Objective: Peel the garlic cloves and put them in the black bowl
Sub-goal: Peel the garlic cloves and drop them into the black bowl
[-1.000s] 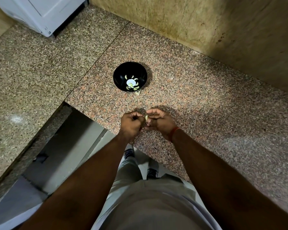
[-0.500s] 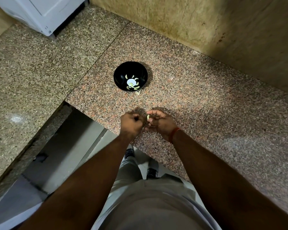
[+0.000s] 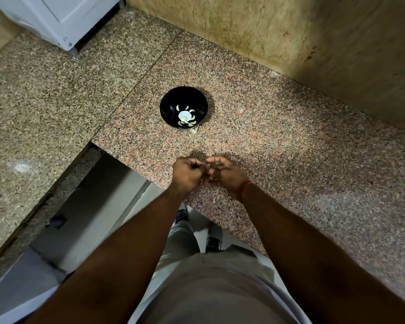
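A person's left hand [image 3: 189,172] and right hand [image 3: 225,175] meet fingertip to fingertip, fingers curled, above the near edge of a speckled granite surface [image 3: 290,160]; whatever they pinch is hidden, so their grip cannot be told. Farther back stands the black bowl [image 3: 184,107], peeled garlic cloves [image 3: 190,124] inside. A scrap of garlic skin [image 3: 194,130] lies just beside it.

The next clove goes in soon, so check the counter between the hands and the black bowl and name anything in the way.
Nothing visible blocks it. Bare granite counter lies between the left hand, the right hand and the black bowl. A pale scrap sits by the bowl's near rim.
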### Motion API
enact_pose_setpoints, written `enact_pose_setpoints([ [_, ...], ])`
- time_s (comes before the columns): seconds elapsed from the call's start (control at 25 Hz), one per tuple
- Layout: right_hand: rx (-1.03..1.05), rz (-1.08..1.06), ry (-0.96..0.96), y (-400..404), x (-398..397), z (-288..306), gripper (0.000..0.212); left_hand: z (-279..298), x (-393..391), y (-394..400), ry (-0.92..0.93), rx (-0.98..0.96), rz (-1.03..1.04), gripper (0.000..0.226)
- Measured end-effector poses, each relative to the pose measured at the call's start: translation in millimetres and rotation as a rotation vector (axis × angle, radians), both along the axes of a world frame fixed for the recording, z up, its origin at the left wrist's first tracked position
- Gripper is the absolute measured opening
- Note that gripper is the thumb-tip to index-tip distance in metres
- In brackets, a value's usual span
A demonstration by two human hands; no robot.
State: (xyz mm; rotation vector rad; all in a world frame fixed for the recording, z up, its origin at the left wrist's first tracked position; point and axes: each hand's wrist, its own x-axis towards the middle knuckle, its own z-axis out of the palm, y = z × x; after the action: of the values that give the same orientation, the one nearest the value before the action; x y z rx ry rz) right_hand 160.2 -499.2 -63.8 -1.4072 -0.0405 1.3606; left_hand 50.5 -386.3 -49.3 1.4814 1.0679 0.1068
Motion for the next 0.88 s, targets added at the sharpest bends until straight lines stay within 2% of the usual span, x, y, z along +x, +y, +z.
enact_pose_setpoints([
  [0.24, -0.043, 0.021, -0.208, -3.8, 4.4, -0.2, 0.026, -2.5, 1.7, -2.0, 0.038, -0.029, 0.006, 0.006],
  [0.36, -0.196, -0.024, -0.476, -5.8, 10.2, -0.2, 0.028, -7.3, -6.6, 1.8, 0.163, 0.207, -0.059, 0.010],
  [0.48, -0.288, 0.066, -0.738, -3.3, 17.5, -4.7, 0.035, -11.8, -17.4, 1.9, 0.218, 0.406, -0.171, 0.017],
  [0.6, -0.329, 0.108, -0.830, 2.8, 19.3, -3.9, 0.036, -11.9, -23.2, -1.9, 0.198, 0.501, -0.253, 0.014],
  [0.68, -0.338, 0.121, -0.891, 3.1, 15.7, 0.5, 0.037, -14.6, -24.1, -3.4, 0.183, 0.539, -0.285, 0.027],
  [0.8, -0.328, 0.184, -1.153, 0.0, 6.7, 3.8, 0.036, -22.1, -24.5, -3.1, 0.191, 0.629, -0.334, 0.020],
  [0.88, -0.243, 0.312, -1.274, 2.1, 2.4, 1.4, 0.037, -25.1, -27.3, -2.7, 0.210, 0.657, -0.355, 0.020],
])
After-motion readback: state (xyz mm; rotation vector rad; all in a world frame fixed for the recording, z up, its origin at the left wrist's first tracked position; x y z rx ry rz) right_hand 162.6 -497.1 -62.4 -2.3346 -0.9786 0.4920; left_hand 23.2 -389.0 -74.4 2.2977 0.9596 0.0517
